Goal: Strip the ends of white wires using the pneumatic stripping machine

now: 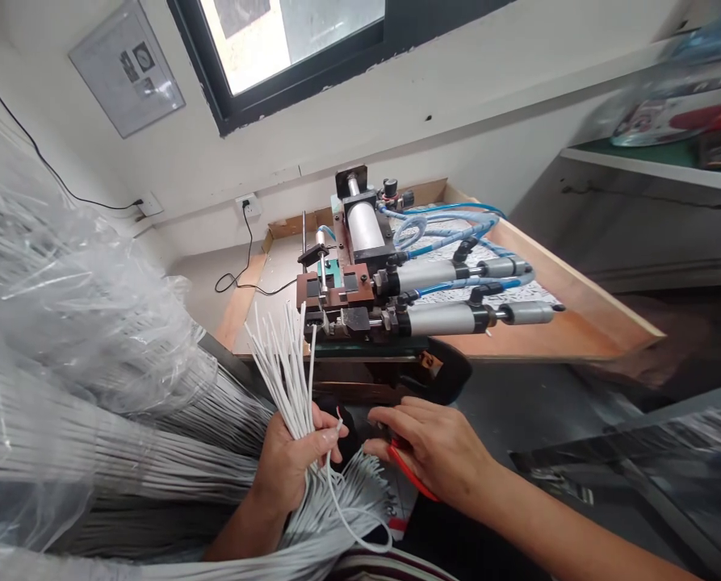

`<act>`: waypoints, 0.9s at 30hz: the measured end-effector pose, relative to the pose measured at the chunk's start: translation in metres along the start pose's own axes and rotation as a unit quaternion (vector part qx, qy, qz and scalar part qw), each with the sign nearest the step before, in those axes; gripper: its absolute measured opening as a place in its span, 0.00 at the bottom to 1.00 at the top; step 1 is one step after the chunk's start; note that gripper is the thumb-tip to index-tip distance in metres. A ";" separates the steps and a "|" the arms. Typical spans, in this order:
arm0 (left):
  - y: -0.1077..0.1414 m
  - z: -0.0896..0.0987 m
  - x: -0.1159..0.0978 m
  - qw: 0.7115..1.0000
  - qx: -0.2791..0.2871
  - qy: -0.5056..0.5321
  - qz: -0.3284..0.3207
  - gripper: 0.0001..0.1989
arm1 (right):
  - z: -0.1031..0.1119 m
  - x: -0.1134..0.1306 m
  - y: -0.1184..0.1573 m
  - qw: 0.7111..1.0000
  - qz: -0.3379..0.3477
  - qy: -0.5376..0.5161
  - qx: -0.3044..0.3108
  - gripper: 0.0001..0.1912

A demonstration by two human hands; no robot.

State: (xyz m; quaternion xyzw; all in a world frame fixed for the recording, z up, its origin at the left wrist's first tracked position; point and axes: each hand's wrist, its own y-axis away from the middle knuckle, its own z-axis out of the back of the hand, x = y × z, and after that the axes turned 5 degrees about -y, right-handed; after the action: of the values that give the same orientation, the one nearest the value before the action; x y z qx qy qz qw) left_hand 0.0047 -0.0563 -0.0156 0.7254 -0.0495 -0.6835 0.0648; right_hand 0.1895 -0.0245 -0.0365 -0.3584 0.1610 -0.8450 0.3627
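My left hand is closed around a bundle of white cables, their ends fanned upward. Between its thumb and fingers, a single cable end sticks out, with a bit of pinkish wire at the tip. That cable loops down to the right below the hand. My right hand grips red-handled cutting pliers, whose jaws are mostly hidden by the fingers. It is a short way right of the cable end, apart from it. Beyond the bundle stands a pneumatic machine with silver cylinders.
A wooden-rimmed bench carries the machine and its blue air hoses. Large bundles of cables wrapped in clear plastic crowd the left side. More cables lie below my hands. A shelf juts out at the right.
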 end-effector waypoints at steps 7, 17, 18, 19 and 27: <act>-0.001 -0.007 -0.002 0.999 -0.023 0.038 0.022 0.06 | -0.006 0.024 -0.028 0.892 -0.213 -0.398 -0.024 0.11; 0.002 -0.001 0.004 1.000 -0.021 0.023 -0.003 0.04 | -0.028 0.026 -0.034 0.639 -0.381 -0.660 -0.107 0.16; 0.002 -0.001 0.004 0.999 -0.027 0.022 0.001 0.04 | -0.026 0.025 -0.034 0.651 -0.378 -0.646 -0.126 0.16; 0.001 -0.001 0.004 0.999 -0.033 0.022 0.004 0.04 | -0.024 0.025 -0.034 0.668 -0.373 -0.629 -0.139 0.16; 0.006 -0.005 -0.002 0.999 -0.036 0.015 -0.015 0.04 | -0.014 0.036 -0.035 0.733 -0.319 -0.599 -0.055 0.15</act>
State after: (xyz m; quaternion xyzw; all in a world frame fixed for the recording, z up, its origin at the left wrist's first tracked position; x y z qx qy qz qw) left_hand 0.0099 -0.0612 -0.0120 0.7333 -0.0129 -0.6748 0.0816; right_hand 0.1453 -0.0265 -0.0101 -0.8396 -0.1672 -0.5116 0.0727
